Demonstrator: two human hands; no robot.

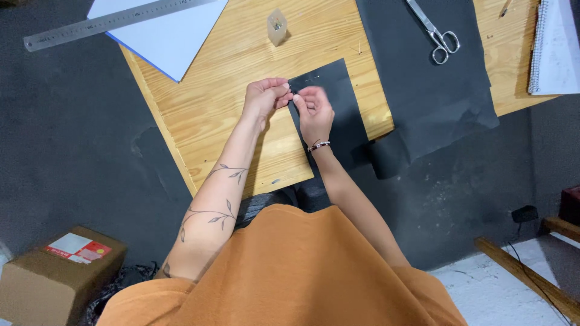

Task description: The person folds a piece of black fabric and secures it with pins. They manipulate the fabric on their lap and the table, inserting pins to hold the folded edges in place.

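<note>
A small black fabric piece (pixel 338 102) lies on the wooden table (pixel 229 90), with a pin stuck near its top edge. My left hand (pixel 264 95) pinches the fabric's upper left corner with thumb and fingers closed. My right hand (pixel 315 111) rests on the same piece beside it, fingers curled at that corner; something thin may be between its fingertips, too blurred to tell. Both forearms reach up from the bottom of the view.
A clear pin container (pixel 277 26) stands behind the hands. A larger black fabric sheet (pixel 435 78) with scissors (pixel 438 35) on it lies at the right. Metal ruler (pixel 109 21) on white paper (pixel 163 36) at upper left, spiral notebook (pixel 553 48) far right, cardboard box (pixel 57 265) on the floor.
</note>
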